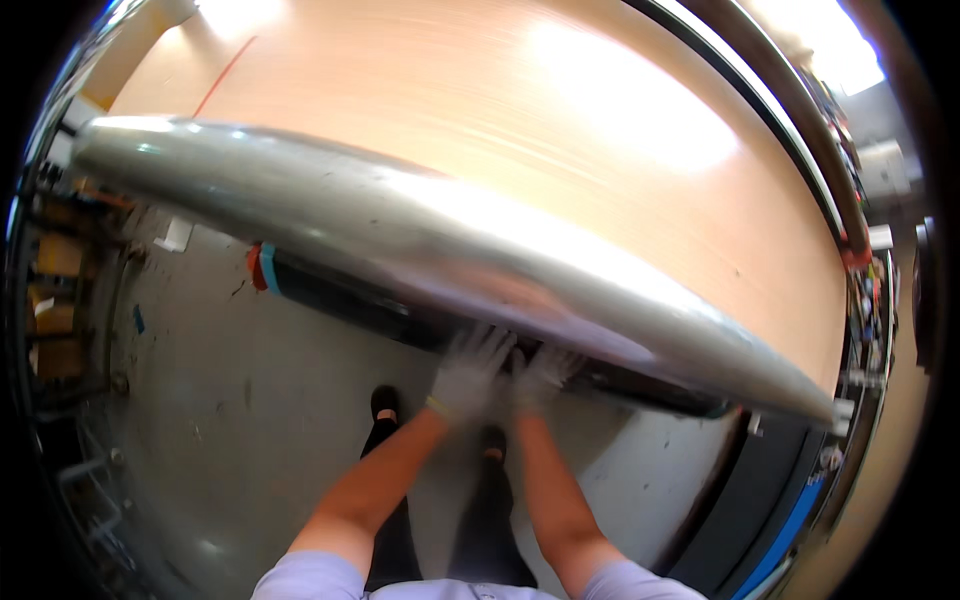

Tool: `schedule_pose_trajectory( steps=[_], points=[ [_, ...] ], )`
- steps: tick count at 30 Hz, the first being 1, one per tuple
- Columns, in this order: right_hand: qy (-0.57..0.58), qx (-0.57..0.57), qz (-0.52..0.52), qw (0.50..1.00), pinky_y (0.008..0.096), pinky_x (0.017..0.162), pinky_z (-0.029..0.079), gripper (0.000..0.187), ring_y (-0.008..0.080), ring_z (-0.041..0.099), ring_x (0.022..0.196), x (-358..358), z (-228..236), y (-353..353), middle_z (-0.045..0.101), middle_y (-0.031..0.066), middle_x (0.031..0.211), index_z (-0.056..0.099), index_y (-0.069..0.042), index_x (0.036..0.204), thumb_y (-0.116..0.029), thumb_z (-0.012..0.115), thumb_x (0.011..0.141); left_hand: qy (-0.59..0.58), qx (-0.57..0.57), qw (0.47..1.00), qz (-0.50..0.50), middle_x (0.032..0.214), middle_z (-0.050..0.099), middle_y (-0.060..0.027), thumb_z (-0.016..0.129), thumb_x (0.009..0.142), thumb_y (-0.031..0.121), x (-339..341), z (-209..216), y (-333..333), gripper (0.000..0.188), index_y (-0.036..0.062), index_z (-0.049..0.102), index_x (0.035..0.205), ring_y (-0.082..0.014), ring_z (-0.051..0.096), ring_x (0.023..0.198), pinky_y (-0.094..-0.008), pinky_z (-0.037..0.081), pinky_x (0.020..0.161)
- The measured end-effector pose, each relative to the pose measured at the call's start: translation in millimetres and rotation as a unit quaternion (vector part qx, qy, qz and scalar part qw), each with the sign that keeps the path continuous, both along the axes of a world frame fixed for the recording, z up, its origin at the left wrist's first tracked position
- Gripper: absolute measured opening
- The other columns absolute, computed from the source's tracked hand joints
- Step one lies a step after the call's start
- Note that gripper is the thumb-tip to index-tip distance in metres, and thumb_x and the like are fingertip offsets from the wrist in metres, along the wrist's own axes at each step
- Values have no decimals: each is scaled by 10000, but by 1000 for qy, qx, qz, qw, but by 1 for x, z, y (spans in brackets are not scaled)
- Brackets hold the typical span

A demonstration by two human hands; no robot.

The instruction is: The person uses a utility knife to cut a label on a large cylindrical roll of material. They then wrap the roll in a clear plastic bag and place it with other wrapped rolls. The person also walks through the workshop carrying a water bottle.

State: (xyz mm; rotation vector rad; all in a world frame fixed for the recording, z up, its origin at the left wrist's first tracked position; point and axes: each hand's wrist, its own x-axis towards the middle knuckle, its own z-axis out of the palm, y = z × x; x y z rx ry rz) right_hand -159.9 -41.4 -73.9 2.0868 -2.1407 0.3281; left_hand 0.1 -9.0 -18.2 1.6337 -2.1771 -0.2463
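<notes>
A long shiny metal roller (400,225) runs across the view from upper left to lower right, at the edge of a wide tan sheet (520,110). A black bar (340,295) with a red and blue end lies just under the roller. My left hand (468,372) and my right hand (543,374), both in white gloves, reach side by side to the underside of the roller, fingers spread against the black bar. The hands are blurred, so their exact grip is unclear.
Grey concrete floor (230,400) lies below, with my black shoes (385,402) on it. Shelving and clutter (55,290) stand at the left. A dark machine frame with a blue strip (790,525) is at the lower right.
</notes>
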Motion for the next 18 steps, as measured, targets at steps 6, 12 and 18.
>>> schedule_pose_trajectory(
  steps=[6,12,18],
  points=[
    [3,-34,-100,994,537,1121,185,753,415,262,1366,-207,10,-28,308,227,1478,329,-19,1432,-435,586,859,-17,-38,969,245,1427,388,-180,632,825,413,158,-8,-37,669,108,433,1386,-410,302,1348,-590,198,1124],
    [-71,-55,-210,974,508,1095,244,705,368,308,1349,-409,58,-61,348,193,1462,343,-36,1432,-440,547,892,-105,-28,913,394,1439,367,-210,462,946,395,280,-15,-52,537,87,419,1384,-417,312,1335,-488,285,1094],
    [-342,-7,-198,919,479,1069,303,659,321,354,1331,-506,80,-81,387,158,1446,358,-53,1432,-445,508,924,79,174,836,515,1329,501,-249,392,959,505,330,-18,-54,613,40,442,1355,-428,456,1236,-459,373,1019]
  ],
)
